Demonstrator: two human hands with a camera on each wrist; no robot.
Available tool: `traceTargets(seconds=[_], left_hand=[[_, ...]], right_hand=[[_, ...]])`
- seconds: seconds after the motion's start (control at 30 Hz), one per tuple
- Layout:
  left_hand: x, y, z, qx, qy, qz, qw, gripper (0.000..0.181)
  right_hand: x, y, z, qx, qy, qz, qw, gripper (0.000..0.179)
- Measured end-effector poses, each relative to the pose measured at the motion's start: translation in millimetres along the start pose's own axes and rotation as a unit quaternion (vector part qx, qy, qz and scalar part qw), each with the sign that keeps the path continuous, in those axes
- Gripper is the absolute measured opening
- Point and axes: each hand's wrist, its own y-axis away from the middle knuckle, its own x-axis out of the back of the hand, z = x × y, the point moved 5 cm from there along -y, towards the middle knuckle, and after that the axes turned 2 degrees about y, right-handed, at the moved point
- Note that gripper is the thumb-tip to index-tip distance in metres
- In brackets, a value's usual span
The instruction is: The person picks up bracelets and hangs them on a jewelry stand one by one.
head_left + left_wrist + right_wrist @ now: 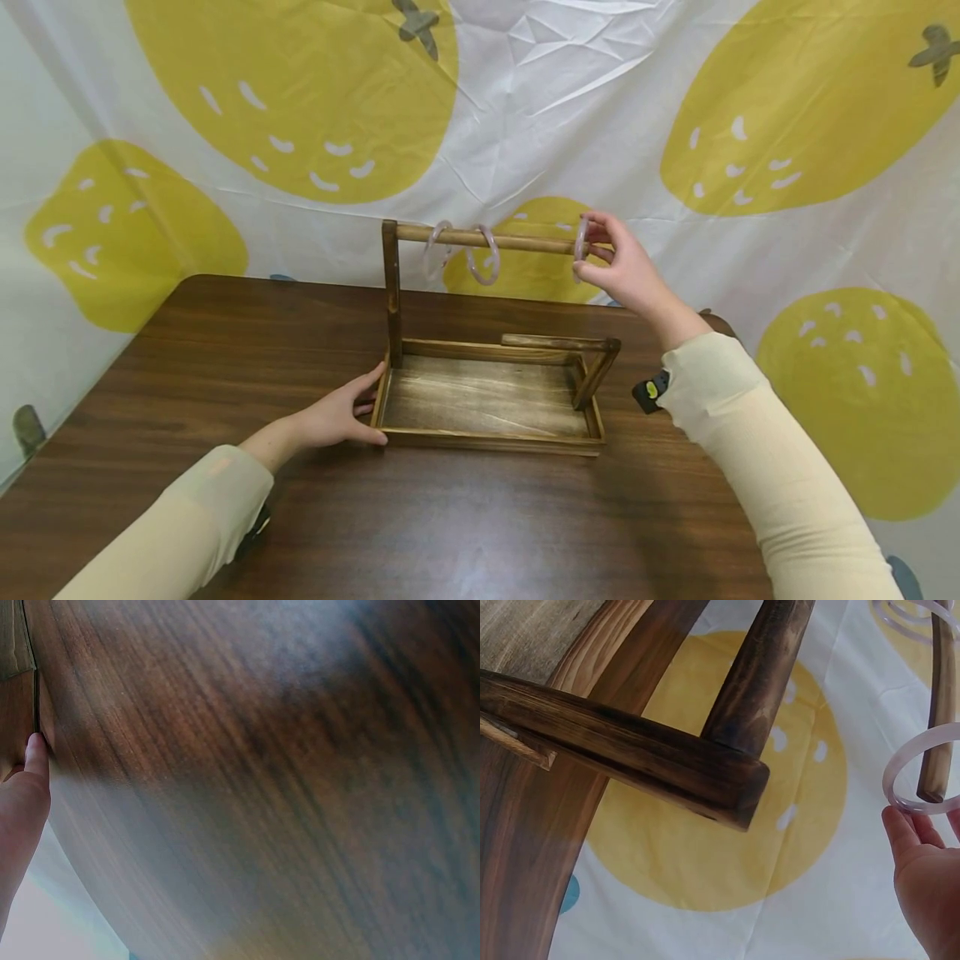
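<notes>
A wooden jewelry stand [487, 444] has a shallow tray base, a tall left post with an upper bar [525, 242], and a short right post with a lower bar. My left hand [330, 414] holds the tray's left end, thumb at the front corner and fingers along the side wall. My right hand [626, 265] pinches a pale lilac bangle [581, 239] between thumb and fingers. In the right wrist view this bangle [900, 761] encircles the upper bar's free end. Two more bangles, a left one [429, 254] and a middle one [492, 258], hang farther along it.
The lower bar [555, 342] points left from its short post, below the upper bar. The stand sits on a dark wood table [480, 517]. A white cloth [555, 100] printed with yellow lemons hangs behind the table.
</notes>
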Motion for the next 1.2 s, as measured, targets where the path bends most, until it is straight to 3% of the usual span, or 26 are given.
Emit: traceTargets(seconds=[0.23,0.7,1.2], left_hand=[[0.4,-0.8,-0.7,-0.001,0.000,0.000,1.0000,0.111],[0.2,-0.4,0.8,0.002,0.000,-0.001,1.0000,0.111],[0.1,-0.6,-0.8,0.004,-0.003,0.002,1.0000,0.111]], right_hand=[[-0.6,-3.0,-5.2,0.009,0.003,0.002,1.0000,0.065],[-3.5,-9.5,-13.7,0.040,0.072,-0.007,0.9966,0.066],[-9.5,-13.2,-21.3,0.060,0.095,-0.020,0.9934,0.067]])
